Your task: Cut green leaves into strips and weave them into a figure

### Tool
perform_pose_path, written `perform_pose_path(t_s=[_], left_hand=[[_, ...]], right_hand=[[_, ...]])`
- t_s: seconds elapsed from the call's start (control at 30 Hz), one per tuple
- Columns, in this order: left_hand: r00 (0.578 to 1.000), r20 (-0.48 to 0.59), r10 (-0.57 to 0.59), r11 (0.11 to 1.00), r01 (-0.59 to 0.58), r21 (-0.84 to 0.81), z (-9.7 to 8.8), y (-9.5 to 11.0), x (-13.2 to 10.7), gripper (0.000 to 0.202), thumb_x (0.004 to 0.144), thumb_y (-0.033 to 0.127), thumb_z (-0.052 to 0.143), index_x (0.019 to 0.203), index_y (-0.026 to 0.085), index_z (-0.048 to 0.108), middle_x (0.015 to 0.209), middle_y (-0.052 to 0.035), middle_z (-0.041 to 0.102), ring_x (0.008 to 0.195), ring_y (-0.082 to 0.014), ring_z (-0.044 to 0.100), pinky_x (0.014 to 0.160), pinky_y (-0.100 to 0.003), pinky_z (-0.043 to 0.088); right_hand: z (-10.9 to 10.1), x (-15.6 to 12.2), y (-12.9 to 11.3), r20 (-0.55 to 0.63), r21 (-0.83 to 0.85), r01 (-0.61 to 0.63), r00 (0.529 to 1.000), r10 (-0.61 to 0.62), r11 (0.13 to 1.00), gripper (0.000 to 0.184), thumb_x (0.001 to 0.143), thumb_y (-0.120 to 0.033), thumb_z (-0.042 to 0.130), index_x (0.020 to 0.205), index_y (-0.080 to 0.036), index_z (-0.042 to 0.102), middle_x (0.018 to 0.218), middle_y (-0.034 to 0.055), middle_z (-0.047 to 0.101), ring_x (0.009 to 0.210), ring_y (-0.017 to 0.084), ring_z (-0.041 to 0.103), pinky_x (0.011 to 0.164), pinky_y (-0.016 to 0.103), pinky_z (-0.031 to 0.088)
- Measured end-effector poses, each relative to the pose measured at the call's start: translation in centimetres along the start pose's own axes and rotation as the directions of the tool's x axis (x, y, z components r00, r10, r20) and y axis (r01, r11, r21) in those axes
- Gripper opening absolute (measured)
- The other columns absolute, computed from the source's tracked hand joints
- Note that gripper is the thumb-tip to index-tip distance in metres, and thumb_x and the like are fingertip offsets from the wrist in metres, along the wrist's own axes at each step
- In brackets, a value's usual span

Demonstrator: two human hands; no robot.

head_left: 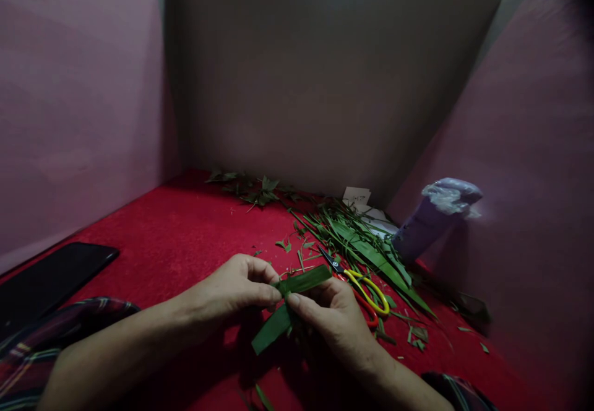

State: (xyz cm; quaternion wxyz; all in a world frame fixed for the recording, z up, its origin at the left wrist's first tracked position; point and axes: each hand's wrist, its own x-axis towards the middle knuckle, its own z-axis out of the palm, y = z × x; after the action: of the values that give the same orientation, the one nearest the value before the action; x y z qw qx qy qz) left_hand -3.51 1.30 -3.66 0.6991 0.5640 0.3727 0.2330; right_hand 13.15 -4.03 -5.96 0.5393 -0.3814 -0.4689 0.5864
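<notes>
Between my two hands is a folded green leaf strip (306, 280), with one end pointing up to the right and another hanging down to the left. My left hand (239, 287) pinches it near the middle with thumb and fingertips. From the other side my right hand (331, 312) grips it, thumb on the fold and fingers partly hidden behind the strip. Scissors (366, 290) with yellow and red handles lie just beyond my right hand, their dark blades pointing up and left.
A heap of long green leaves (362, 244) lies on the red cloth (162, 231), with leafy sprigs (264, 193) at the back. A purple plastic-wrapped packet (431, 219) leans at the right wall. A black phone-like slab (60, 275) lies left. A white card (356, 195) stands behind.
</notes>
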Motion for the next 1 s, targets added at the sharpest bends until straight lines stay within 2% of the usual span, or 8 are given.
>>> perform_pose_path(t_s=[0.33,0.73,1.0], left_hand=[[0.999,-0.037,-0.013,1.000,0.013,-0.005,0.09,-0.06,-0.13,0.026,0.058,0.035,0.072,0.062,0.015,0.056,0.046,0.0062,0.046,0.039,-0.0059,0.036,0.041,-0.020,0.025],[0.998,-0.054,-0.021,1.000,0.021,0.001,0.10,-0.08,0.03,0.016,0.058,0.025,0.068,0.061,0.015,0.056,0.047,0.0056,0.049,0.039,-0.0060,0.038,0.042,-0.020,0.026],[1.000,-0.019,0.020,1.000,-0.019,0.014,-0.08,-0.42,0.07,0.019,0.060,0.028,0.069,0.065,0.014,0.057,0.050,0.0052,0.050,0.042,-0.0060,0.039,0.042,-0.019,0.026]], right_hand=[[0.10,-0.03,-0.04,-0.007,-0.062,0.008,1.000,-0.009,0.998,0.023,0.067,-0.030,0.072,0.084,-0.015,0.066,0.082,0.0051,0.070,0.074,0.019,0.064,0.069,0.029,0.048],[0.10,0.01,-0.05,-0.027,-0.094,0.009,1.000,-0.011,0.996,0.019,0.068,-0.027,0.071,0.082,-0.014,0.066,0.076,0.0040,0.069,0.070,0.017,0.062,0.065,0.028,0.047],[0.12,-0.14,-0.01,-0.019,-0.124,0.018,1.000,-0.021,0.992,0.015,0.071,-0.025,0.068,0.080,-0.014,0.066,0.074,0.0037,0.069,0.067,0.016,0.061,0.062,0.026,0.047]])
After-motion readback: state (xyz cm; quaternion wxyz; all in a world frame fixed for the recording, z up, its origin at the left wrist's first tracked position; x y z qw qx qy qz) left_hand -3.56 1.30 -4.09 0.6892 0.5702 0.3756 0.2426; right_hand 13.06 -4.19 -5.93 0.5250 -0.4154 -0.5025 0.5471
